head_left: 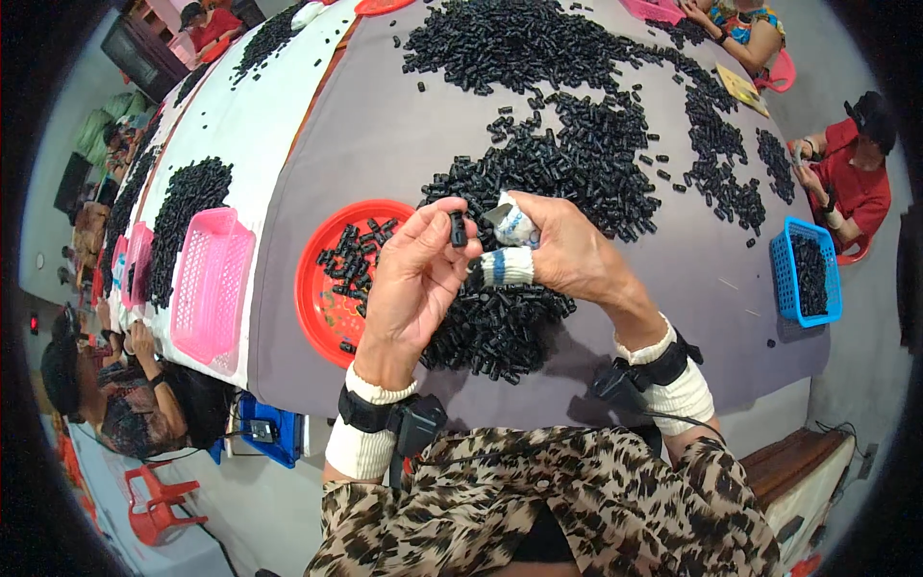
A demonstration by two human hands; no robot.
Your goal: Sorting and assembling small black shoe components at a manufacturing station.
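Note:
My left hand (411,281) pinches a small black cylindrical piece (459,229) upright between thumb and fingers. Close beside it, my right hand (583,252) is closed round a small tool wrapped in white (517,227), with a flat greyish tip pointing toward the piece. The tip and the piece look slightly apart. White wrapping with a blue stripe (507,266) covers a digit of the right hand. Beneath both hands spreads a heap of similar black pieces (505,332). A red round tray (310,310) left of my left hand holds loose black pieces; my wrist hides part of it.
A pink basket (182,306) stands at the left on a white-covered table. The blue basket (835,288) at the right edge holds black pieces. More heaps (519,43) lie farther back on the grey cloth (332,163). Several people sit around the tables.

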